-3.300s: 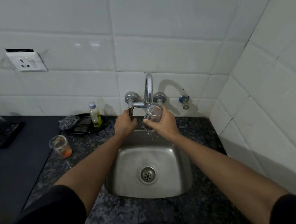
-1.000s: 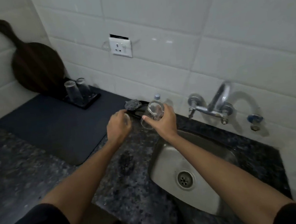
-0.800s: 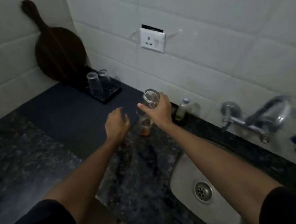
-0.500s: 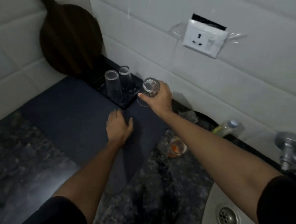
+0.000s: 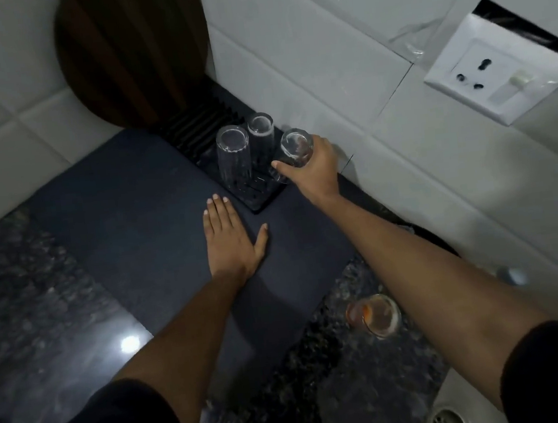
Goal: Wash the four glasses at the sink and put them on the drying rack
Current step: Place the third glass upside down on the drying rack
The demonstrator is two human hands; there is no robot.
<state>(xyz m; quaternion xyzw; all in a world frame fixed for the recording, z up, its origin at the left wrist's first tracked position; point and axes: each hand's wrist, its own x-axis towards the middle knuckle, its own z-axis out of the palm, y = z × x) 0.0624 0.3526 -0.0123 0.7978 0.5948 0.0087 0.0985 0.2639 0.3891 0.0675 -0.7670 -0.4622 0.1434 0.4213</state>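
Two glasses [image 5: 233,154] crowd rack [image 5: 262,199]; board [image 5: 131,51] behind; dirty glass [image 5: 374,315] apart.

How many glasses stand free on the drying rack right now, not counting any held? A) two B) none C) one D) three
A: two upturned glasses, one nearer and one behind it, stand on the drying rack, while the right hand grips a third glass beside them.

Two upturned clear glasses [image 5: 233,154] [image 5: 261,134] stand on the black ribbed drying rack [image 5: 200,126] at the counter's back edge; round wooden board [image 5: 133,51] behind; orange-stained glass [image 5: 374,315] nearer the sink.
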